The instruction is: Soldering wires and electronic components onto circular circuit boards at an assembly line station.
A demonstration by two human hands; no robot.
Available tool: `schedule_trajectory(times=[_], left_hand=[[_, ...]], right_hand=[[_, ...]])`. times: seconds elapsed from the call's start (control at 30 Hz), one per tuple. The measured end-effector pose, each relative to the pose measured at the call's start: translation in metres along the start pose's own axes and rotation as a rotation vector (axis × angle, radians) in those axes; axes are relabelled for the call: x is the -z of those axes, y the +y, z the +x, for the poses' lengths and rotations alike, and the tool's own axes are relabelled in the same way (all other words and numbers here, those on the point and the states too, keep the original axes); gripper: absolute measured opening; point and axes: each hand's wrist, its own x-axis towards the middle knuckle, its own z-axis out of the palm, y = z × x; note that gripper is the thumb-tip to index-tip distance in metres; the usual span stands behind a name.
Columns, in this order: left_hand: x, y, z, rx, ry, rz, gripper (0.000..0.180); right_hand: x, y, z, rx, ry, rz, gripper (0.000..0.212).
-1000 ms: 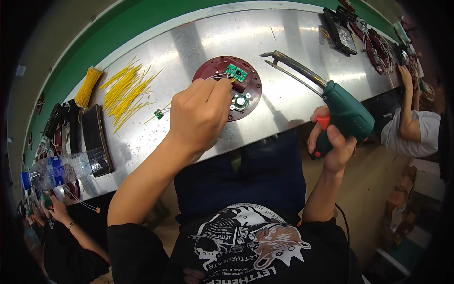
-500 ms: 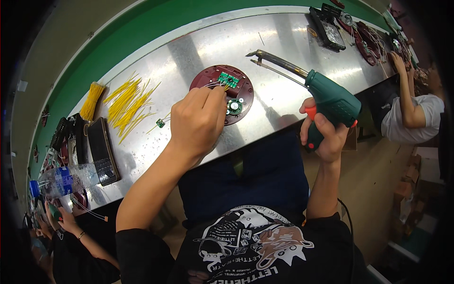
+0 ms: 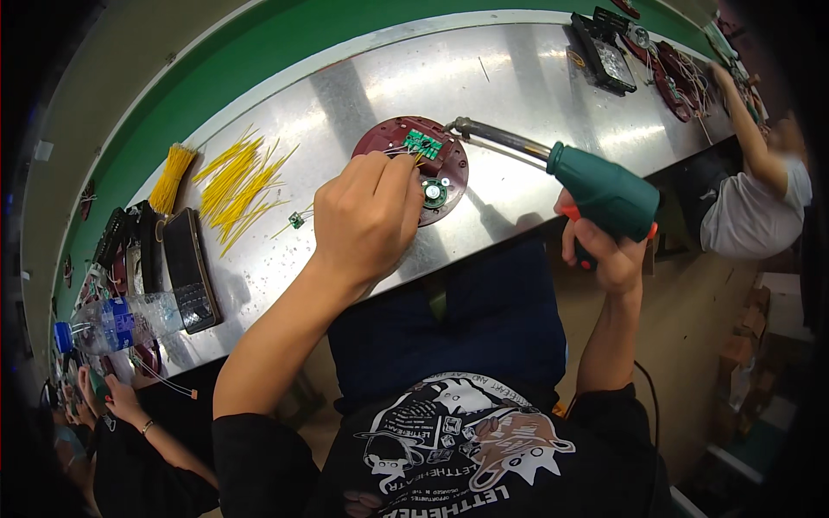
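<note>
My right hand (image 3: 611, 255) is wrapped round the handle of a dark green soldering gun (image 3: 603, 192) with a red trigger. Its metal tip points left and appears over the upper right edge of a round dark-red plastic housing (image 3: 380, 136). Inside the housing sit a green circuit board (image 3: 423, 145) and a round speaker-like part (image 3: 433, 193). My left hand (image 3: 367, 211) is closed in a pinch at the board, where thin white and yellow wires come out by the fingertips; the fingers hide part of the housing. Left of that hand lies a tiny green board (image 3: 296, 220) with wires.
Loose yellow wires (image 3: 240, 194) and a bundle of yellow wires (image 3: 173, 179) lie on the metal bench (image 3: 289, 112). A black case (image 3: 190, 269) and a plastic bottle (image 3: 117, 324) are at the left. Co-workers sit on both sides; black and red parts (image 3: 604, 56) lie far right.
The soldering gun's tip has come down and nearer to me, from above the bench to the housing's upper right edge. My left hand keeps its pinch at the board.
</note>
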Motion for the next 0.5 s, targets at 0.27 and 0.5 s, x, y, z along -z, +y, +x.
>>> schedule_trajectory(times=[0.27, 0.5], left_hand=[[0.010, -0.002, 0.003, 0.033, 0.023, -0.016, 0.007], [0.020, -0.020, 0.005, 0.443, 0.192, -0.248, 0.013]], right_hand=[[0.015, -0.012, 0.023, -0.071, 0.041, -0.145, 0.028], [0.002, 0.013, 0.045, 0.081, 0.247, -0.117, 0.022]])
